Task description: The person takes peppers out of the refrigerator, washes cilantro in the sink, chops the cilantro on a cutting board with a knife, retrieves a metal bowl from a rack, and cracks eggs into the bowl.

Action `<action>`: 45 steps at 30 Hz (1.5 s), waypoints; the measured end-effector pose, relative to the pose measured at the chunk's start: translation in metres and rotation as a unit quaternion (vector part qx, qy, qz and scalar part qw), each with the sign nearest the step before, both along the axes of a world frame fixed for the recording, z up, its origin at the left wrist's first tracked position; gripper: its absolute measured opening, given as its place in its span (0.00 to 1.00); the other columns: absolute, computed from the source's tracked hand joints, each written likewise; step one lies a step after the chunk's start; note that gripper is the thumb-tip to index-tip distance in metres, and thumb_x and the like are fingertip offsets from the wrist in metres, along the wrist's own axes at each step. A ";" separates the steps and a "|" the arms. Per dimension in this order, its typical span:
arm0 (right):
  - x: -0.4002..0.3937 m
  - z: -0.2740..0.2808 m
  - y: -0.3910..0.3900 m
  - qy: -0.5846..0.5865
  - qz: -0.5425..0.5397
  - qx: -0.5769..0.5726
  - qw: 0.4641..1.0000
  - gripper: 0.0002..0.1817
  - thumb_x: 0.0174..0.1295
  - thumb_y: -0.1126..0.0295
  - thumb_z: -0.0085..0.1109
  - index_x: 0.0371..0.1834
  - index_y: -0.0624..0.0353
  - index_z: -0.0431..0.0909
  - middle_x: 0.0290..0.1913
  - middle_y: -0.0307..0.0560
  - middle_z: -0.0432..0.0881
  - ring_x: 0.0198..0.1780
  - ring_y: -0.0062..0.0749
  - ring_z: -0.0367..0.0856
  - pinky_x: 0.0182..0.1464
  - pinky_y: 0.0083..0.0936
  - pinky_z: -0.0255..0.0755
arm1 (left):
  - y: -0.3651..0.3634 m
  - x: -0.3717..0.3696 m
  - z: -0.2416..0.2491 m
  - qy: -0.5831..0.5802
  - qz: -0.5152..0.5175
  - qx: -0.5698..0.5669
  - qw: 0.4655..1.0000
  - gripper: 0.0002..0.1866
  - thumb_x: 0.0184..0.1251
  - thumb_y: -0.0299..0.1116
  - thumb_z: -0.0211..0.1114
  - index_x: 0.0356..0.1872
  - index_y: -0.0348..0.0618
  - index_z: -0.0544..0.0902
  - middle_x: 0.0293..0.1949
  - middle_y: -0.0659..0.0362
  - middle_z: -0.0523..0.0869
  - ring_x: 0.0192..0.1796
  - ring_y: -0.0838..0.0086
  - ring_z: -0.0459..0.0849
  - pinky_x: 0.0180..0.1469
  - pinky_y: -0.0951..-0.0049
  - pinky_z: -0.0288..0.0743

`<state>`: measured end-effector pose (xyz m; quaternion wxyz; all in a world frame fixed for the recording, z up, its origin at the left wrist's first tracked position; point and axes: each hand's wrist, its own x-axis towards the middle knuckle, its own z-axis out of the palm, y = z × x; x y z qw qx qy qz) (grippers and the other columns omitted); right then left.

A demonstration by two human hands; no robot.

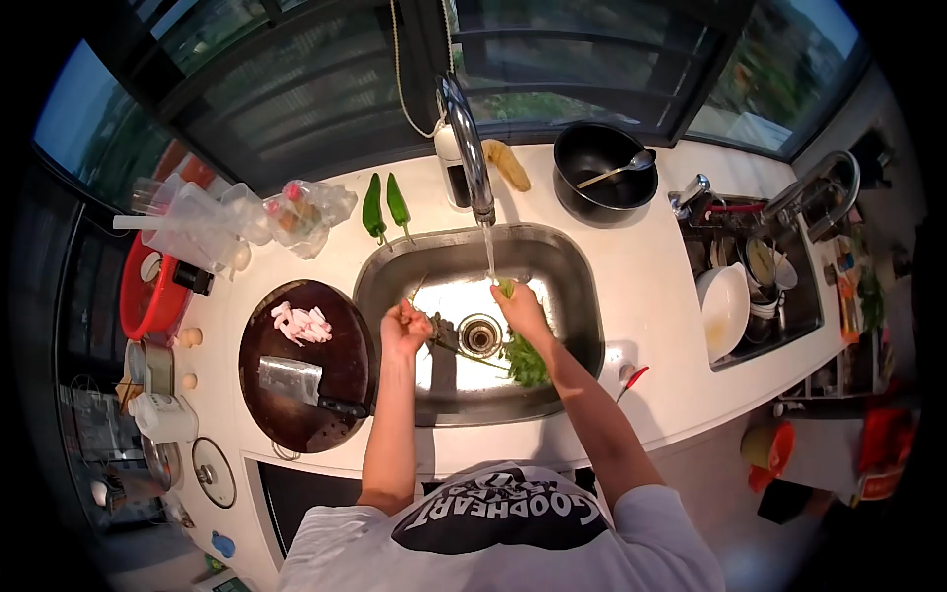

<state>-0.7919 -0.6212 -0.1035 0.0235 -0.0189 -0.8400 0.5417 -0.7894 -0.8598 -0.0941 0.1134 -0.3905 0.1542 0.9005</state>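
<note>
Water runs from the tall faucet (466, 138) into the steel sink (582, 296). Under the stream, my right hand (520, 310) is closed on a bunch of leafy greens, whose leaves (528, 362) hang down at the sink's right side. My left hand (404, 329) is over the sink's left part, fingers drawn together by thin green stems; what exactly they pinch is too small to tell. Between and below the hands lies the round drain (480, 336), with long stems near it.
Left of the sink, a round board (258, 340) bears raw meat pieces (302, 324) and a cleaver (291, 380). Behind are two green peppers (372, 209), ginger (506, 165) and a black pot (604, 202). A red chili (633, 383) lies right; dishes (725, 311) fill another sink.
</note>
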 end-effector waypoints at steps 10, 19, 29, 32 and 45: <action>-0.037 0.028 -0.021 -0.299 0.113 -0.483 0.815 0.09 0.66 0.64 0.54 0.35 0.57 0.73 0.30 0.38 0.74 0.25 0.22 0.73 0.28 0.18 0.71 | 0.086 0.002 0.028 0.312 -0.369 -0.368 0.794 0.35 0.63 0.45 0.61 0.66 0.38 0.59 0.61 0.55 0.68 0.65 0.69 0.63 0.65 0.67 0.58; -0.051 0.017 -0.009 -0.195 -0.034 -0.441 0.875 0.14 0.65 0.61 0.55 0.45 0.60 0.72 0.33 0.44 0.78 0.31 0.25 0.77 0.31 0.20 0.73 | 0.099 -0.005 0.019 0.273 -0.441 -0.294 0.803 0.08 0.62 0.29 0.60 0.39 0.35 0.78 0.27 0.59 0.81 0.26 0.80 0.76 0.30 0.79 0.71; -0.042 0.016 -0.016 -0.212 0.013 -0.348 0.913 0.18 0.67 0.63 0.49 0.53 0.66 0.67 0.36 0.47 0.77 0.32 0.32 0.81 0.35 0.27 0.77 | 0.108 -0.007 -0.001 0.263 -0.431 -0.427 0.750 0.06 0.57 0.28 0.64 0.29 0.36 0.80 0.25 0.58 0.83 0.27 0.76 0.82 0.27 0.78 0.73; -0.043 0.033 -0.009 -0.267 -0.020 -0.444 0.855 0.18 0.69 0.59 0.46 0.48 0.66 0.71 0.34 0.48 0.78 0.32 0.35 0.81 0.36 0.28 0.77 | 0.109 -0.004 0.023 0.223 -0.415 -0.279 0.837 0.06 0.57 0.26 0.64 0.34 0.35 0.80 0.28 0.58 0.82 0.26 0.76 0.79 0.28 0.78 0.74; -0.052 0.015 0.001 -0.267 0.005 -0.396 0.878 0.24 0.67 0.51 0.49 0.51 0.64 0.70 0.34 0.50 0.79 0.34 0.33 0.82 0.38 0.30 0.77 | 0.108 -0.015 0.025 0.331 -0.479 -0.340 0.738 0.07 0.62 0.30 0.61 0.36 0.37 0.77 0.25 0.61 0.77 0.24 0.79 0.76 0.26 0.78 0.71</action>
